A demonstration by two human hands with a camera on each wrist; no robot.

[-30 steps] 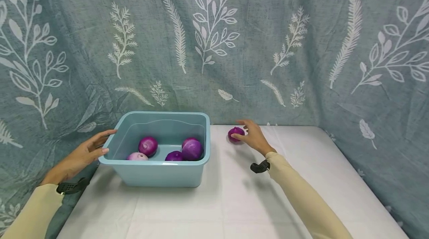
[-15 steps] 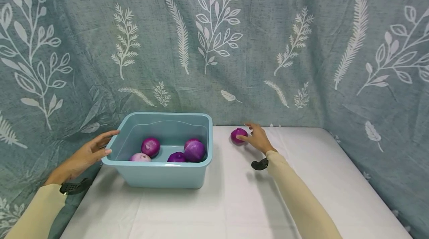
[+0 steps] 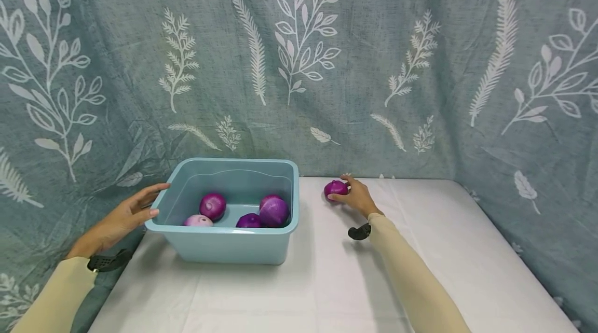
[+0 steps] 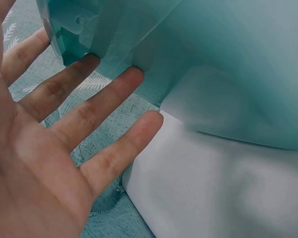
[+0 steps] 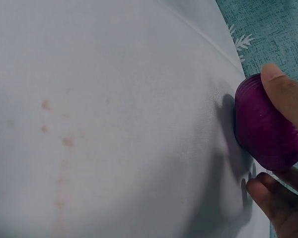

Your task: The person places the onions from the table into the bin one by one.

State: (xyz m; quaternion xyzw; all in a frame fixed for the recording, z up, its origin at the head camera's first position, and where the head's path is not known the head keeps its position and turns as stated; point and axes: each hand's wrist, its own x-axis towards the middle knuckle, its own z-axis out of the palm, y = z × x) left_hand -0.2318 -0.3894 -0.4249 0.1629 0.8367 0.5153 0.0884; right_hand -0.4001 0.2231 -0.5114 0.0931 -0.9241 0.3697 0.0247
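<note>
At the far side of the table, a red onion (image 3: 335, 191) is pinched by my right hand (image 3: 361, 198). The right wrist view has the thumb lying across the purple onion (image 5: 268, 124), with fingers at its lower side. Its shadow falls on the cloth beside it. My left hand (image 3: 119, 219) is at the left end of a light blue plastic bin (image 3: 229, 246), fingers spread and fairly straight. In the left wrist view the fingertips (image 4: 131, 77) lie against or very near the bin's outer wall (image 4: 228, 64); contact is hard to tell.
Inside the bin lie several red onions, among them a dark one (image 3: 213, 206), a paler one (image 3: 198, 220) and a large violet one (image 3: 274, 212). White cloth (image 3: 261, 296) covers the table. A leaf-patterned grey-green curtain (image 3: 355, 130) borders the back and sides.
My right hand has closed its thumb and fingers onto the red onion. The left hand keeps its place by the bin. The whole head view has shifted slightly.
</note>
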